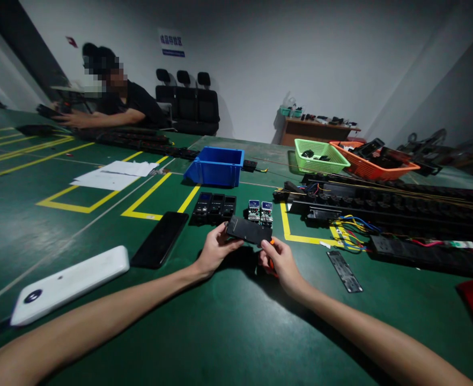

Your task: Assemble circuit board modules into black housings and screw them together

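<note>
Between my two hands, over the green table, is a flat black rectangular part (249,230). My left hand (216,247) pinches its left end with thumb and fingers. At its right end, the thumb of my right hand (279,261) presses on the part, and an orange item (272,264) shows within the curled fingers of that hand. Just behind the part stand two small circuit boards with screens (260,210). Several black modules (214,206) sit side by side to their left.
A black phone (160,239) and a white device (71,281) lie left. Behind are a blue bin (219,166), green basket (320,155) and orange basket (375,163). Black rails with wires (381,206) and a flat plate (344,272) lie right. A person (119,102) sits far left.
</note>
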Tool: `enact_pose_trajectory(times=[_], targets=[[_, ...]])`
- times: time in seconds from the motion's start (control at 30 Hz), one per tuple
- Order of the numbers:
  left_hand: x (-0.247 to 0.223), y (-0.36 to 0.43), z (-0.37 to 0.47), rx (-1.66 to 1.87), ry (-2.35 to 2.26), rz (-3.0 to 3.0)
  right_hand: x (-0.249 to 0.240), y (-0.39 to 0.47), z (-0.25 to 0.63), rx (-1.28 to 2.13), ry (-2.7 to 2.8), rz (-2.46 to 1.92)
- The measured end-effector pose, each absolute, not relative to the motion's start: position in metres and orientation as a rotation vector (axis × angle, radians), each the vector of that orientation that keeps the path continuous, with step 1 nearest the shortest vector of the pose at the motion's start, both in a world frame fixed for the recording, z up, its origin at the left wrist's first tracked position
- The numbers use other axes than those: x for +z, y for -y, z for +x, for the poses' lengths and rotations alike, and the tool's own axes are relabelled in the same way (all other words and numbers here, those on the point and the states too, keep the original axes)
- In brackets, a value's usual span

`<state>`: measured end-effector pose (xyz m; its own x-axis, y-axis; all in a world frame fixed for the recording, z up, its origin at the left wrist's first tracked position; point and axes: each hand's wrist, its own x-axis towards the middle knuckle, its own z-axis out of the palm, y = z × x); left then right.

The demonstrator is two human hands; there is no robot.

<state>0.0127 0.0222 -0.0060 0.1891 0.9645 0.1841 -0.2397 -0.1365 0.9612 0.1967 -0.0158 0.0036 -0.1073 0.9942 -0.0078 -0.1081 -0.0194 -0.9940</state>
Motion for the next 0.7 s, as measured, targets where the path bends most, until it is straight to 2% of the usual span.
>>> enact_pose_trajectory(times=[0.17,0.37,0.57,0.7], targets=[[-0.006,-0.023,0.015,1.231,-0.642,0.987,0.004,0.016,0.197,1.396,1.258,-1.147],[0.002,-0.022,0.015,1.159,-0.710,0.718,0.006,0.014,0.199,1.345,1.136,-1.094],[0.012,-0.018,0.018,1.077,-0.744,0.818,0.012,0.024,0.223,1.343,1.323,-1.003],[0.012,-0.015,0.019,1.090,-0.744,0.971,0.009,0.027,0.243,1.308,1.463,-1.088]])
